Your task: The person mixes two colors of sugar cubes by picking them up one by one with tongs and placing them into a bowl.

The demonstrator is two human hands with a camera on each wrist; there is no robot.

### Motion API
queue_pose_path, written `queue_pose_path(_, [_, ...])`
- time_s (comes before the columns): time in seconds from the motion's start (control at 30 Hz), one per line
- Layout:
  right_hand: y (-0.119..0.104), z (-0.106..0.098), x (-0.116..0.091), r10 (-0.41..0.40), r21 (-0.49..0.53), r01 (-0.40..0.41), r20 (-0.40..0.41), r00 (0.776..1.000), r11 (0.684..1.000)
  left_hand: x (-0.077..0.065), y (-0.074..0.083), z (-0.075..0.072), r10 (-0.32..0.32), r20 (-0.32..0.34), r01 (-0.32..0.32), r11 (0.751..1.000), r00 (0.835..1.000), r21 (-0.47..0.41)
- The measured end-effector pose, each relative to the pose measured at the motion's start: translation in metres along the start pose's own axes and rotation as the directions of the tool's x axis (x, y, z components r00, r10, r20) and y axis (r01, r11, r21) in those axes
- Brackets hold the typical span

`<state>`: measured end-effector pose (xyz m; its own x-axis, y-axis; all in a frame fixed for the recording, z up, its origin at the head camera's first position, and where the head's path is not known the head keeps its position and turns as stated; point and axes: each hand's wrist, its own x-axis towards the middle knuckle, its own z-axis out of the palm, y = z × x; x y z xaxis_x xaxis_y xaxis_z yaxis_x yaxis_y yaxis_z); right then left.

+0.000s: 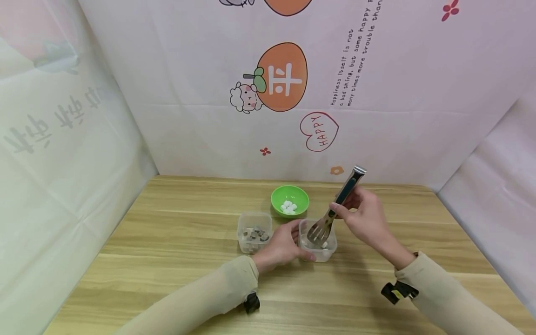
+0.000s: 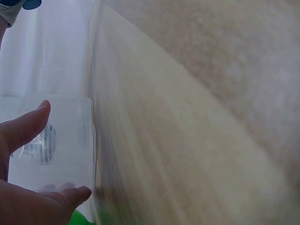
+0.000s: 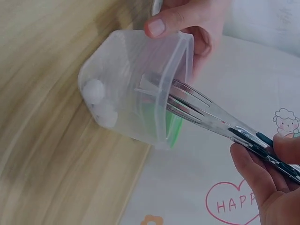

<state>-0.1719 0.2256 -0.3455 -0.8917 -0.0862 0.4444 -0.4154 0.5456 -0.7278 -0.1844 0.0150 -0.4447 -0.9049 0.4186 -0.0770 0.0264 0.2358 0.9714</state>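
My right hand (image 1: 365, 216) grips a pair of metal tongs (image 1: 345, 191) with dark green handle grips, slanted so that their slotted ends are inside a clear plastic container (image 1: 325, 255). In the right wrist view, two white round pieces (image 3: 94, 92) show through that container's wall, low down and apart from the tongs' ends. My left hand (image 1: 281, 247) holds the container at its left side, the thumb (image 2: 33, 123) on one face and the fingers on another. Whether the tongs pinch anything cannot be told.
To the left of my left hand stands a second clear container (image 1: 254, 218) with several small grey-brown cubes (image 1: 256, 233). Behind both containers is a green bowl (image 1: 278, 197) with several white pieces (image 1: 289, 206). A printed cloth (image 1: 201, 116) hangs at the back of the wooden table (image 1: 176, 223).
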Motion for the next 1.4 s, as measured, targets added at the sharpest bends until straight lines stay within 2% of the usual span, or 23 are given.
queue_pose_path(0.3, [-0.004, -0.007, 0.005, 0.015, -0.002, -0.015, -0.008, 1.000, 1.000, 0.000, -0.001, 0.000, 0.006, -0.003, -0.006, 1.000, 1.000, -0.005])
queue_pose_path(0.4, [-0.006, -0.009, 0.008, 0.015, 0.030, -0.015, -0.001, 1.000, 0.999, 0.001, -0.003, 0.000, 0.010, -0.003, -0.010, 1.000, 1.000, -0.007])
queue_pose_path(0.57, [-0.013, -0.014, 0.018, 0.004, 0.090, -0.003, -0.010, 1.000, 0.996, 0.001, -0.004, 0.001, 0.012, 0.000, -0.012, 1.000, 1.000, -0.019])
queue_pose_path(0.77, [-0.018, -0.015, 0.034, 0.024, 0.099, -0.021, -0.028, 0.999, 0.995, 0.000, -0.003, 0.001, 0.001, -0.006, -0.001, 1.000, 1.000, -0.022])
queue_pose_path(1.13, [-0.016, 0.001, 0.064, 0.065, 0.095, -0.062, -0.038, 0.997, 0.994, 0.000, -0.004, 0.001, -0.032, -0.012, 0.032, 0.999, 0.999, -0.008])
queue_pose_path(1.4, [-0.007, 0.021, 0.084, 0.060, 0.069, -0.055, -0.060, 0.996, 0.996, 0.003, -0.002, 0.001, -0.006, -0.007, 0.006, 1.000, 1.000, 0.006])
